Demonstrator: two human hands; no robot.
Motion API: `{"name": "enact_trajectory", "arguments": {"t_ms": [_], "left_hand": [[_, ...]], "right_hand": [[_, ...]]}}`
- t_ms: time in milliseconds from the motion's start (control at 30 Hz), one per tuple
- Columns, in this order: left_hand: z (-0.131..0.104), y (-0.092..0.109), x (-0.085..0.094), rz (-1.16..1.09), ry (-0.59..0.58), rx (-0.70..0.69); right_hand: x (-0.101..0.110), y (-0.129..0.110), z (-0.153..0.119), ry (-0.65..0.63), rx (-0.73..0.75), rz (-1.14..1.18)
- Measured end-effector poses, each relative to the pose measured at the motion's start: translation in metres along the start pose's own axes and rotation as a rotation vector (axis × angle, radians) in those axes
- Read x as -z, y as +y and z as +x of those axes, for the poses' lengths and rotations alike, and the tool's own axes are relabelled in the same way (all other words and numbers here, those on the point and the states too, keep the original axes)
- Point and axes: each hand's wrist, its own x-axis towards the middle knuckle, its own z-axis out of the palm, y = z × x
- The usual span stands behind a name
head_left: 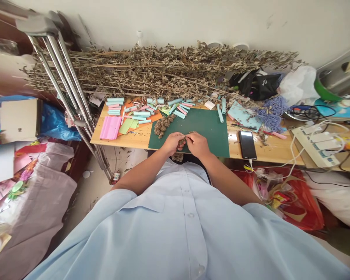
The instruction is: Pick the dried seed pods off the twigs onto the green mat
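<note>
Over the front edge of the green cutting mat point(204, 122), both hands meet with fingertips almost touching. My left hand point(172, 143) is closed around a brown clump of dried plant point(182, 143), partly hidden by the fingers. Pinched fingers of my right hand point(198, 144) work at the same clump from the other side; brown bits show by its knuckles. Just beyond the left hand, a heap of rolled brown balls of dried plant point(162, 126) lies on the mat.
Dried stalks with withered leaves point(163, 70) span the table's back. Blue and pink paper rolls point(141, 113) and pink paper point(110, 127) lie left. Rightward are a phone point(247, 144) on a cable, purple cord point(271, 112) and a power strip point(315, 144). Metal crutches point(67, 81) lean left.
</note>
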Motion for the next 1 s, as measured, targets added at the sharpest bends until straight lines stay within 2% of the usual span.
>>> {"name": "enact_trajectory", "arguments": {"t_ms": [100, 233, 433, 800, 1000], "left_hand": [[-0.001, 0.005, 0.0, -0.084, -0.034, 0.038], [0.0, 0.007, 0.002, -0.143, -0.005, 0.097], [0.001, 0.0, 0.003, -0.009, -0.034, -0.004], [0.001, -0.006, 0.002, 0.107, -0.002, -0.044], [-0.003, -0.003, -0.001, 0.108, 0.027, -0.028]], "right_hand": [[0.001, -0.002, 0.0, 0.007, -0.027, 0.01], [0.0, -0.003, -0.001, 0.013, -0.045, 0.041], [0.0, -0.005, -0.001, 0.033, -0.055, 0.064], [0.005, -0.004, -0.001, -0.06, 0.045, -0.041], [0.002, -0.005, 0.0, -0.013, -0.103, 0.115]]}}
